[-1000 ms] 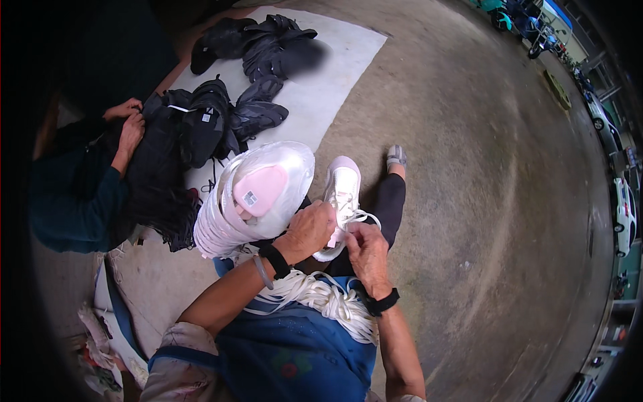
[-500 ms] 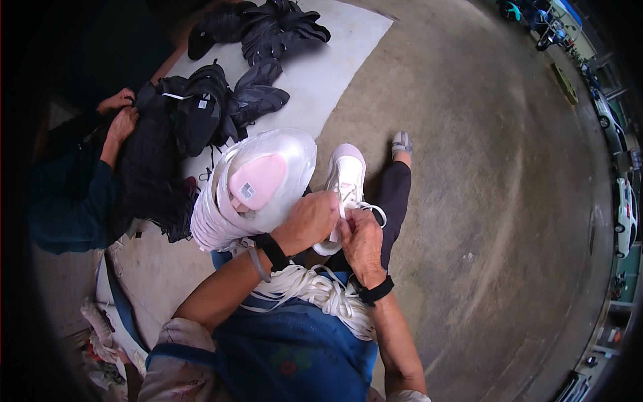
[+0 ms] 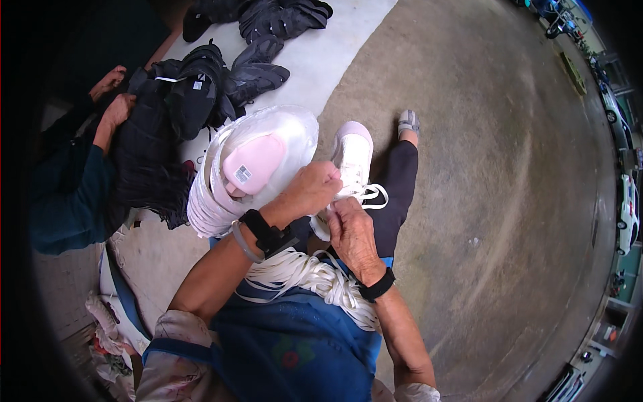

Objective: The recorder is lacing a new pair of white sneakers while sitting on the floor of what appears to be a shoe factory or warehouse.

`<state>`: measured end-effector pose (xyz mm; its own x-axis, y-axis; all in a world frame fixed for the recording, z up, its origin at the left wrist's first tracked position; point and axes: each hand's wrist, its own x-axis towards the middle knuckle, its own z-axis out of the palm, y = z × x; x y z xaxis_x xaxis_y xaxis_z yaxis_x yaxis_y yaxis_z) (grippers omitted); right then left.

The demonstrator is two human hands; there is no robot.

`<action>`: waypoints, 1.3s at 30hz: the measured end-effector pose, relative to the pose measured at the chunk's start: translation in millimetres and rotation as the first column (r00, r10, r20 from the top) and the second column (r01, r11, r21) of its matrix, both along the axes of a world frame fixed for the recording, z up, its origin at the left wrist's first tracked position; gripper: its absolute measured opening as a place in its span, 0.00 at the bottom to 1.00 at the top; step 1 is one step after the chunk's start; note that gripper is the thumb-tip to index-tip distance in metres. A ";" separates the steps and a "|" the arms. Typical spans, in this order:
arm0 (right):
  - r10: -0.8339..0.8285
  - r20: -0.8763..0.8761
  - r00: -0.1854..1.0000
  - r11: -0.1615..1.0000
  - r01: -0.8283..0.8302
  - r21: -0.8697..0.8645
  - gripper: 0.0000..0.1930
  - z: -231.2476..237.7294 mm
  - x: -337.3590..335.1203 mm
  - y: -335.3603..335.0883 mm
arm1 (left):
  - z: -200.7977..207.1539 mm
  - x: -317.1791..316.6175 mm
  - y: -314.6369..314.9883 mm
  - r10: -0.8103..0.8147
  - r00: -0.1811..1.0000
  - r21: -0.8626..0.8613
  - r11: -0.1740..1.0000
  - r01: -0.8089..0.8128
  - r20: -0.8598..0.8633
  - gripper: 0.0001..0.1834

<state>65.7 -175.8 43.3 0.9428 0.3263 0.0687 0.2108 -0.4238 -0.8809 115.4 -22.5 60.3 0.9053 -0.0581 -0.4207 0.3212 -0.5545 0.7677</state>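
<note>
A white shoe with a pink toe (image 3: 353,155) points away from me above my lap, its lower end partly behind my hands. Its white shoelace (image 3: 375,196) loops out on the right side. My left hand (image 3: 313,186) is closed at the shoe's left edge, pinching the shoelace, fingertips partly hidden. Lower down, my right hand (image 3: 353,234) pinches the lace near the shoe's opening. Across my lap lies a bundle of loose white shoelaces (image 3: 295,276). Left of the shoe, a nested stack of pink and white shoes (image 3: 254,161) sits beside my left hand.
Black shoes (image 3: 201,90) lie in heaps on a pale table (image 3: 355,27) at the far left. A co-worker's hands (image 3: 117,107) handle black shoes there. My blue apron (image 3: 288,342) covers my lap. Concrete floor (image 3: 482,201) spreads to the right, with parked vehicles (image 3: 626,208) along its far edge.
My left hand has moved up and slightly left, away from my right hand. My right hand has shifted a little left. The shoe sits slightly higher in view.
</note>
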 end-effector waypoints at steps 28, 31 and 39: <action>-0.337 -0.521 0.784 0.899 0.432 0.069 0.12 -3.8 43.9 -34.5 | -18.7 -15.7 20.3 -0.167 0.986 0.121 0.979 0.163 0.027 0.12; -0.297 -0.538 0.789 0.899 0.421 0.121 0.12 -2.3 45.6 -31.8 | -26.4 -14.3 22.6 -0.452 0.881 0.422 0.831 0.361 0.137 0.08; -0.128 -0.715 0.687 0.805 0.493 0.329 0.09 -10.8 48.3 -51.7 | 2.9 -20.3 19.8 -0.379 0.899 0.516 0.827 0.222 0.221 0.05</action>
